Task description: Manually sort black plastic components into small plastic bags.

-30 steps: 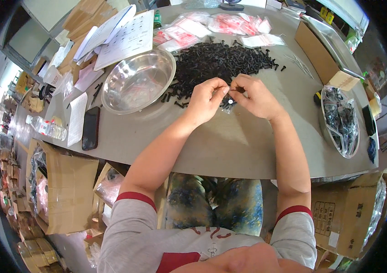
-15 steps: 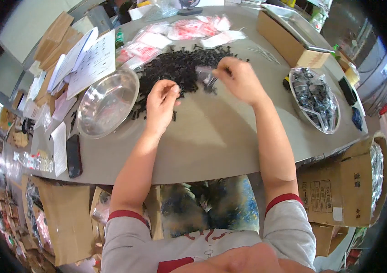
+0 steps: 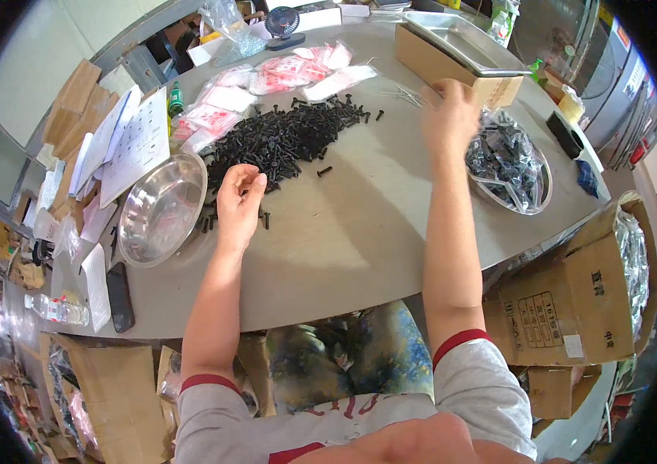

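A heap of black screws (image 3: 282, 135) lies on the table, with one loose black screw (image 3: 324, 172) to its right. My left hand (image 3: 239, 205) is at the heap's near edge, fingers curled and thumb pressed toward them; anything inside is hidden. Off to the right, my right hand (image 3: 452, 124) is raised beside a metal bowl (image 3: 549, 189) filled with clear bags of black screws (image 3: 506, 158). Motion blurs its fingers, so I cannot see whether anything is in them.
An empty steel bowl (image 3: 164, 209) tilts left of the heap. Red-printed plastic bags (image 3: 290, 73) lie behind it. A carton with a metal tray (image 3: 460, 50) stands at the back right, thin white strips (image 3: 403, 96) before it. A phone (image 3: 119, 298) lies near the left edge.
My right hand has moved right from the screw heap to the filled bowl; the small clear bag it held is no longer visible. My left hand remains by the heap. The view has shifted.
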Demonstrator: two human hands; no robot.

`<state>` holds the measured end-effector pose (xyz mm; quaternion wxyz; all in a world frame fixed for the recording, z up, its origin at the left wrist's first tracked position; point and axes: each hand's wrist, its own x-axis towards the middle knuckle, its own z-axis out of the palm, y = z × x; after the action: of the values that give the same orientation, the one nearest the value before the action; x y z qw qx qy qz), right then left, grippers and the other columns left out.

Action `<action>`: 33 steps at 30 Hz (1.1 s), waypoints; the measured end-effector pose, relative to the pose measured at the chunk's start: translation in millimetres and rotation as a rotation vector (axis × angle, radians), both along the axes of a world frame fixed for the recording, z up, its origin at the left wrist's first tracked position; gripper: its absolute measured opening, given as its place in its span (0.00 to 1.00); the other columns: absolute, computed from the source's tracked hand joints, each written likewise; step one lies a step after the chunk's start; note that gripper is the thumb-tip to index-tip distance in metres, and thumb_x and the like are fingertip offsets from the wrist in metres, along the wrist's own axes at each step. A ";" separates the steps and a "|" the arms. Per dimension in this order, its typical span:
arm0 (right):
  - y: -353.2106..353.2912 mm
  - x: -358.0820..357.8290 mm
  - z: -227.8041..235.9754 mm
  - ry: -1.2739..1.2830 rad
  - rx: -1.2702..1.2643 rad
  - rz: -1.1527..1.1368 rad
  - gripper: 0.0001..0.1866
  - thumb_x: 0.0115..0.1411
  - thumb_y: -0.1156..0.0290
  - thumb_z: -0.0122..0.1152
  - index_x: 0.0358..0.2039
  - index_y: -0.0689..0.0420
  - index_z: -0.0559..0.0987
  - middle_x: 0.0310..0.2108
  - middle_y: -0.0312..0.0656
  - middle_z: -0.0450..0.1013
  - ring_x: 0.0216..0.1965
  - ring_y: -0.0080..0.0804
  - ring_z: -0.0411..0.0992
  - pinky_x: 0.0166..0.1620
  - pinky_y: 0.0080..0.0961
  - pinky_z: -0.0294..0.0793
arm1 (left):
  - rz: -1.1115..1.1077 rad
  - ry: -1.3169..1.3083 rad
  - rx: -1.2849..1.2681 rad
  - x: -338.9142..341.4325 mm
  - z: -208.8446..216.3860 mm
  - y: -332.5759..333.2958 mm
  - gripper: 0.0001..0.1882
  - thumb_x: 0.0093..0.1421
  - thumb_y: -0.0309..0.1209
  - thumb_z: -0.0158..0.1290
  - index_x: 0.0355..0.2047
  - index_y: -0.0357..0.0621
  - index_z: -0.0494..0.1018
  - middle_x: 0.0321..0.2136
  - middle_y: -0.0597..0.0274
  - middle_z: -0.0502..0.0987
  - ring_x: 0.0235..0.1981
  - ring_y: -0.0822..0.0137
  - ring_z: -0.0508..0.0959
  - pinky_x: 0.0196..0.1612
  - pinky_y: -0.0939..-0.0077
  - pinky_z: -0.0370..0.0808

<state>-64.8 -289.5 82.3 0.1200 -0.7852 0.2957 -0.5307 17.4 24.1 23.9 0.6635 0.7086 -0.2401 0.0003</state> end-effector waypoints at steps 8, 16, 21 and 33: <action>56.7 24.4 -23.0 0.194 -0.066 0.325 0.09 0.48 0.66 0.64 0.31 0.51 0.77 0.41 0.39 0.68 0.46 0.43 0.65 0.47 0.45 0.66 | 0.312 -0.295 0.322 27.9 28.0 45.2 0.12 0.57 0.28 0.56 0.39 0.36 0.72 0.32 0.58 0.78 0.33 0.69 0.76 0.38 0.76 0.72; 79.6 34.1 -34.5 0.239 -0.097 0.543 0.08 0.47 0.68 0.66 0.29 0.52 0.78 0.42 0.38 0.69 0.46 0.43 0.66 0.47 0.40 0.68 | 0.123 -0.248 1.408 88.5 14.5 153.0 0.14 0.52 0.31 0.53 0.39 0.38 0.75 0.36 0.46 0.78 0.39 0.51 0.77 0.43 0.62 0.73; 83.8 30.3 -37.7 0.291 -0.076 0.600 0.07 0.48 0.70 0.65 0.28 0.54 0.77 0.41 0.38 0.68 0.45 0.42 0.66 0.47 0.40 0.68 | 0.079 -0.238 1.355 73.5 23.1 140.4 0.11 0.51 0.31 0.54 0.33 0.39 0.76 0.34 0.45 0.78 0.38 0.50 0.77 0.40 0.60 0.72; 86.1 31.8 -46.2 0.351 -0.097 0.726 0.07 0.47 0.71 0.65 0.28 0.54 0.77 0.41 0.39 0.68 0.45 0.42 0.66 0.47 0.39 0.69 | 0.173 -0.226 1.410 79.1 17.1 128.9 0.11 0.55 0.32 0.49 0.35 0.38 0.74 0.36 0.48 0.78 0.38 0.50 0.77 0.40 0.60 0.71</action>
<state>-33.0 -203.5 36.1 0.2101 -0.9220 -0.0101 -0.3251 96.5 153.0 41.0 0.0169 0.9806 -0.1933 -0.0291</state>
